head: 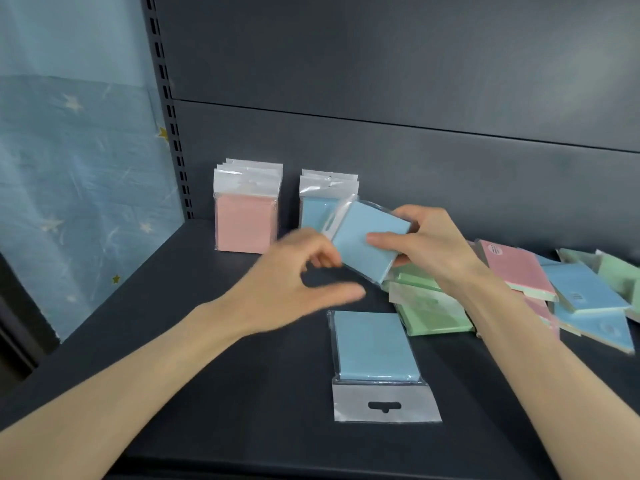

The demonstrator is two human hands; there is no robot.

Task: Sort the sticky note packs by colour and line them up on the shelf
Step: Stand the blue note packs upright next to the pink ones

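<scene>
Blue pack tilted, pinched in right hand; left hand beside, fingers curled apart.

The shelf across the lower frame is dark grey painted metal, matt and smooth; the back panel above it has the same finish with a faint sheen at upper right. The slotted upright at upper left is perforated metal. The sticky note packs, such as the blue pack at lower centre, are matt pastel paper sealed in glossy clear plastic sleeves with frosted white hang tabs. The curtain at left is soft, wrinkled blue cloth printed with stars.
</scene>
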